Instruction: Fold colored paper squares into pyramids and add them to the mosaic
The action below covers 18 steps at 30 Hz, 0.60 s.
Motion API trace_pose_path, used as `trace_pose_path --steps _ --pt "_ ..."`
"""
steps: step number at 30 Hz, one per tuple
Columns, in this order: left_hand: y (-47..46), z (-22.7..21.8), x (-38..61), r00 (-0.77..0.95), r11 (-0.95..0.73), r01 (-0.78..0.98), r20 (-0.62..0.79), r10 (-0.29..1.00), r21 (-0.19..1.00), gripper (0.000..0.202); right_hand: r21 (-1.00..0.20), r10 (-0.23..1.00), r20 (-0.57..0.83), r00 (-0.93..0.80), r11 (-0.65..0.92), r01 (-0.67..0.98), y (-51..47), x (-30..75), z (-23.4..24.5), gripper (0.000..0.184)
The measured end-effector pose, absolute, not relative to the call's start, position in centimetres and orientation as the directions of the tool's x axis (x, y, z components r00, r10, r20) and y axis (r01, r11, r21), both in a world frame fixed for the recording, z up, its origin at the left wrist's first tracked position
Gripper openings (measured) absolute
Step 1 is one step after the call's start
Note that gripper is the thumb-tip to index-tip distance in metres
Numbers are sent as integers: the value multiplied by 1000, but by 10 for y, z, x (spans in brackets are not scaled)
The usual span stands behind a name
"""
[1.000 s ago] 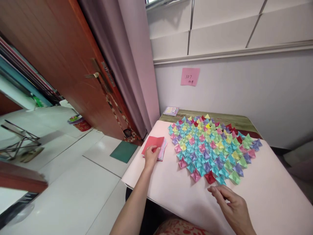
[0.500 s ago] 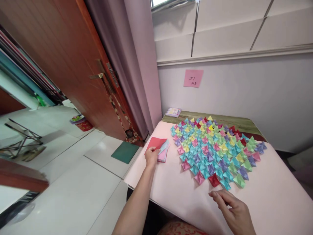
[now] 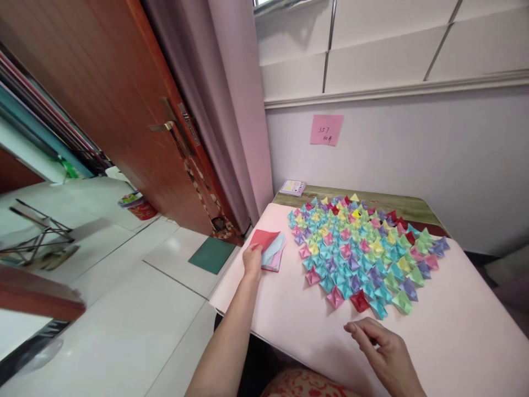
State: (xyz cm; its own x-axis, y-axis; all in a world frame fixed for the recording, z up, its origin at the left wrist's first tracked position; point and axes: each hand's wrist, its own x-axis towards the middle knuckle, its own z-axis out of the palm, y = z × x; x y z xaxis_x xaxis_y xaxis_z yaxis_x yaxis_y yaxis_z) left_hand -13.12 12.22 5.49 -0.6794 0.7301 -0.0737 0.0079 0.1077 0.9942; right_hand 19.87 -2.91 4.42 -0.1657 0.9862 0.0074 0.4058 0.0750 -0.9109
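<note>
My left hand [image 3: 252, 260] reaches to a small stack of coloured paper squares [image 3: 273, 252] at the left edge of the pink-covered table [image 3: 454, 325]. Its fingers pinch the red top sheet [image 3: 264, 238] and lift its near edge, so the light blue sheet under it shows. My right hand [image 3: 382, 353] rests on the pink cover near the front, fingers loosely curled, holding nothing. Just beyond it lies a large patch of several folded paper shapes [image 3: 359, 248] in teal, green, purple, pink, yellow and red, packed edge to edge.
A small pack of paper [image 3: 292, 187] lies at the table's far left corner. A pink note [image 3: 326, 130] is stuck on the white wall behind. A brown door [image 3: 124, 110] and a curtain [image 3: 231, 110] stand to the left, with white floor tiles and a green mat [image 3: 211, 255] below.
My left hand has peeled the red top sheet up from the stack, uncovering the blue sheet. My right hand has drawn back a little toward me and curled more.
</note>
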Motion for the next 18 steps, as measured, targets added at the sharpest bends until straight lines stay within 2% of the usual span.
trace_pose_path --steps 2,4,6,7,8,9,10,11,13,15,18 --pt "117 65 -128 -661 42 119 48 748 992 15 -952 978 -125 -164 -72 297 -28 197 47 39" --pt "107 78 -119 -603 -43 243 186 776 969 14 -963 945 -264 -194 -244 118 -24 192 54 48" --pt "94 92 -105 -478 -154 347 315 820 925 12 -912 885 -367 -287 -403 -78 -14 186 66 56" --pt "86 99 -96 -363 -240 405 396 843 882 10 -863 848 -395 -353 -475 -175 -6 182 74 61" --pt "77 105 -86 -113 -422 540 560 821 728 14 -807 816 -399 -418 -529 -262 2 180 82 67" --pt "68 111 -77 117 -585 607 667 736 538 20 -761 797 -380 -469 -558 -332 11 178 90 73" --pt "59 115 -69 306 -704 615 715 629 356 25 -725 790 -354 -500 -570 -387 20 177 98 77" --pt "51 120 -62 436 -781 590 734 521 204 28 -706 796 -313 -518 -560 -433 29 177 105 77" --pt "36 126 -54 579 -844 535 716 389 27 31 -722 828 -233 -510 -499 -480 42 180 117 72" --pt "25 131 -52 638 -863 505 683 355 -22 34 -783 876 -219 -430 -421 -458 50 184 124 55" --pt "17 131 -55 655 -866 500 644 395 22 42 -848 921 -221 -321 -344 -403 53 187 126 49"
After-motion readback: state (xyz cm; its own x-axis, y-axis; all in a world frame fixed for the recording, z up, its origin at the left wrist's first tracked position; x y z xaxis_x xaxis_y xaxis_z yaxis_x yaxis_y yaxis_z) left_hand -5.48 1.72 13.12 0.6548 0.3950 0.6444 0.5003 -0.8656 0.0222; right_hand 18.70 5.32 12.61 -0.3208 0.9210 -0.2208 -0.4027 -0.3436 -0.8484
